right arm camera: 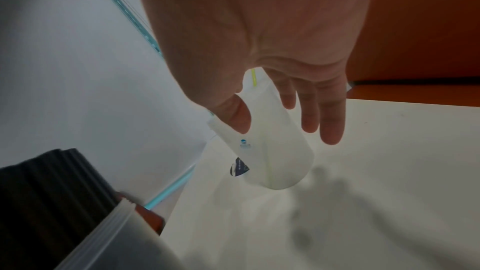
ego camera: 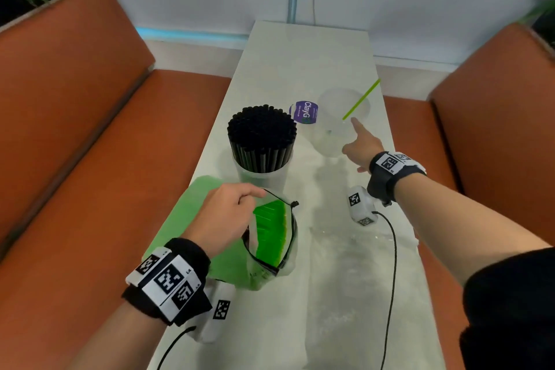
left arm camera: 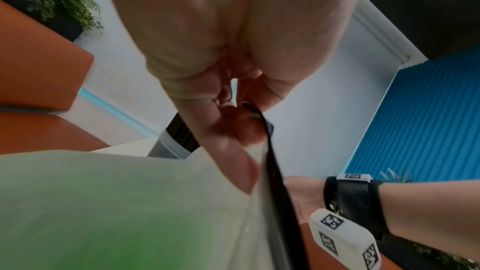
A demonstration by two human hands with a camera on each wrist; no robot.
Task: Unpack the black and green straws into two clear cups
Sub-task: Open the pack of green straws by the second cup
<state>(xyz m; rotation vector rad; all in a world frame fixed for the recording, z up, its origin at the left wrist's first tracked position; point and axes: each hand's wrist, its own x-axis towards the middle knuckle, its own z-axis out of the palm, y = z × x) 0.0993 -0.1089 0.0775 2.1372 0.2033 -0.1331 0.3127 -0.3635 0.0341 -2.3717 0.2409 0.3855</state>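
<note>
— Risk noted?

— The second clear cup (ego camera: 341,126) is seen tilted on the table (ego camera: 354,279) with one green straw (ego camera: 361,99) leaning out; a tip-over is judged likely if it is nudged.

— Hands?

— The right hand (ego camera: 362,146) is spread, fingers straight, thumb against the cup wall. The pouch (ego camera: 270,237) of green straws is pinched at its rim by the left hand (ego camera: 223,216).

— Black straws?

— The black straws (ego camera: 261,135) are already stood in the first cup (ego camera: 261,179).

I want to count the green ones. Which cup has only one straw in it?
The clear cup by the right hand, at the far right of the table. It holds a single green straw; the other cup is packed with black straws.
</note>
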